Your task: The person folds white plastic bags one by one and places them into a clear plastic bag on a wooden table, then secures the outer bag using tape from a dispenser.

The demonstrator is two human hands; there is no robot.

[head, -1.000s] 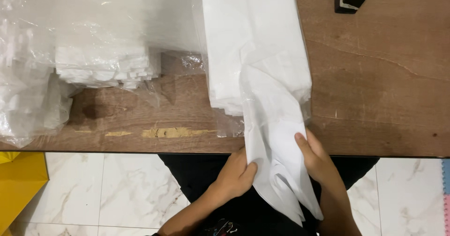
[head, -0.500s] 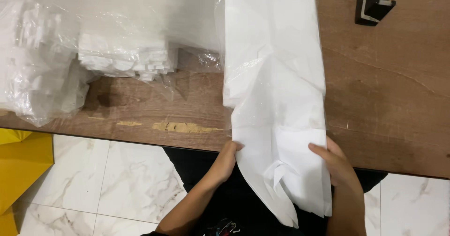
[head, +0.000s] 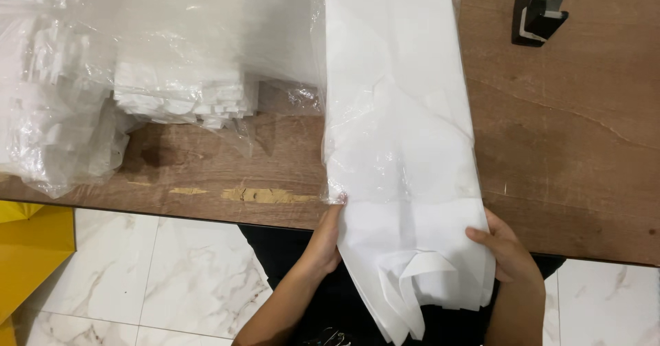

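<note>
Two bare hands hold a big stack of white paper sheets (head: 399, 147). The stack lies long-ways on the brown wooden table (head: 570, 147), running from the far edge to the near edge. Its near end hangs over the near edge of the table, above a dark lap. A thin clear plastic wrap covers the part of the stack that lies on the table. The near end sticks out of the wrap, and some sheets there are bent and curled.

The left hand (head: 324, 244) is on the left side of the stack, just past the near edge of the table. It is partly open. Its fingers go under the paper, so not all of them show. The right hand (head: 507, 250) is on the right side of the stack. Its thumb lies on top of the paper and its fingers curl around the side. Both hands grip the hanging end.

Near the far left corner of the table sits a pile of white folded things (head: 182, 95) inside a clear plastic bag (head: 62, 133). The bag is crinkled and reaches the left part of the near edge. A black tape holder (head: 538, 13) stands near the far right corner, well apart from the stack. A worn pale patch (head: 265, 195) shows on the near edge of the table. Below is a white marble floor (head: 165, 270) and something yellow (head: 31, 250) at the left.
</note>
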